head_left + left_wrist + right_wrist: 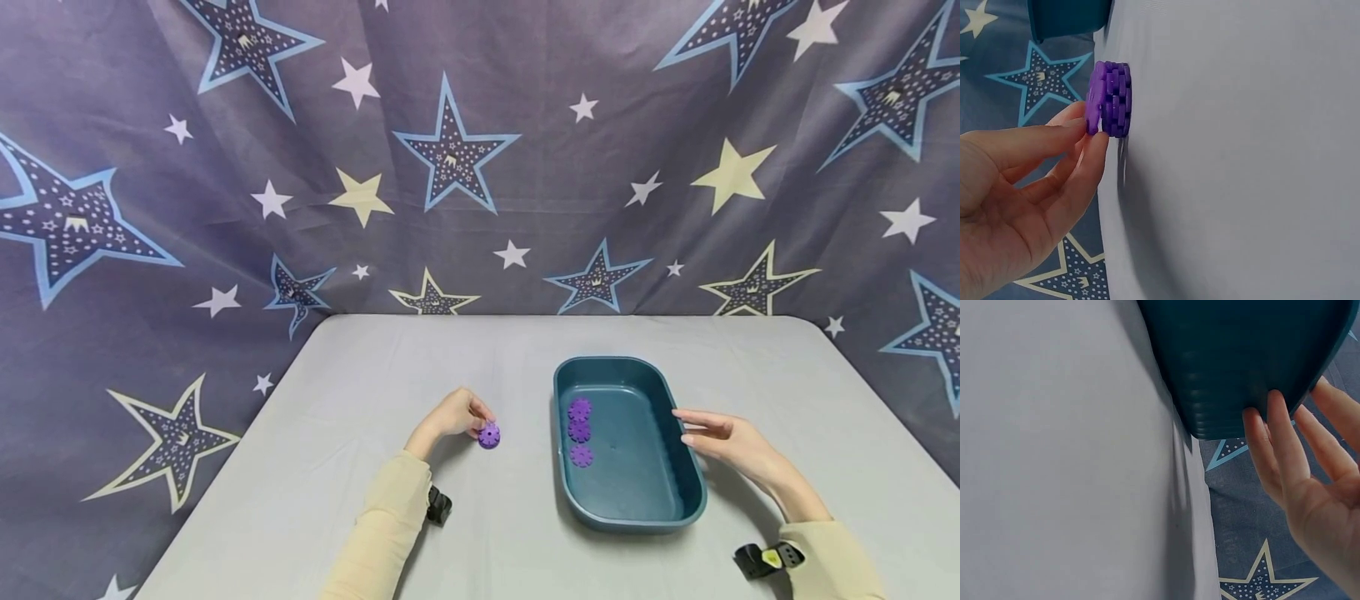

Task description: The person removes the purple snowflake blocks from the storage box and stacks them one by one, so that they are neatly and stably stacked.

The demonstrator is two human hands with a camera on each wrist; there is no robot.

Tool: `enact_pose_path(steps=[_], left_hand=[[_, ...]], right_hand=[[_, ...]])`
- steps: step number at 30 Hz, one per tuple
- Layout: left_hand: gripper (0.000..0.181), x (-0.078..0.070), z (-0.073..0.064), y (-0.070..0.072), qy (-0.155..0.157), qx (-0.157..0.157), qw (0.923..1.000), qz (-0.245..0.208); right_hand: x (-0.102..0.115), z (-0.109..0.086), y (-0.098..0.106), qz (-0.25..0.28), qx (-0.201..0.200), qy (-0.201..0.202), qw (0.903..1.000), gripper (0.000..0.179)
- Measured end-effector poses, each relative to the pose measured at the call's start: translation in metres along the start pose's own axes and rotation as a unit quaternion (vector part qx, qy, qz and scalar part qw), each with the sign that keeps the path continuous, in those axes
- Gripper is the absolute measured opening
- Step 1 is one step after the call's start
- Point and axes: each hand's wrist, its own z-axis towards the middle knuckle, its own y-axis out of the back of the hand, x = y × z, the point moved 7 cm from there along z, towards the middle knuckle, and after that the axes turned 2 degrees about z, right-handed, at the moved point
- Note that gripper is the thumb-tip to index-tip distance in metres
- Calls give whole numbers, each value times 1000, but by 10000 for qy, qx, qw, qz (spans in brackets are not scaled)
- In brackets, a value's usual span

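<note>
My left hand (453, 414) pinches a purple notched disc (1094, 100) between thumb and fingertips. That disc sits tilted at the top of a short stack of similar purple discs (1120, 100) on the table, its edge lifted from the one under it. Three more purple discs (580, 431) lie in a row along the left side inside a dark teal tray (637, 500). On the tray's right side, my right hand (731, 442) has its fingers extended, with fingertips (1277, 400) touching the outer wall near the rim. Its palm holds nothing.
The tray stands right of centre on a table covered with a pale cloth (300, 500). Behind the table hangs a dark curtain (540, 183) with a star print. Both wrists wear black camera mounts (438, 506).
</note>
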Motion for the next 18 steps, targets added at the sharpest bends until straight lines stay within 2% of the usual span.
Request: enact_pose_path(steps=[1, 2, 4, 6, 8, 9, 12, 18], left_hand=[[14, 4, 2, 0, 34, 2, 10000, 57], [13, 14, 10, -2, -215, 17, 9997, 68], [15, 18, 13, -1, -179, -11, 9997, 191], [15, 16, 12, 1, -221, -73, 9994, 246], [14, 8, 9, 3, -342, -134, 9990, 243], [15, -4, 1, 6, -171, -182, 9993, 283], [15, -21, -5, 7, -480, -236, 9978, 379], [14, -53, -10, 3, -1091, -215, 9889, 981]], right_hand=[[0, 0, 0, 24, 2, -10, 10000, 50], [-1, 0, 0, 17, 8, -14, 10000, 50], [-1, 0, -1, 33, 11, -26, 10000, 50], [-2, 0, -1, 22, 3, -27, 10000, 50], [-2, 0, -1, -7, 4, -14, 10000, 50], [-2, 0, -1, 0, 0, -4, 10000, 50], [-2, 0, -1, 13, 13, 29, 10000, 49], [-1, 0, -1, 73, 21, 84, 9999, 49]])
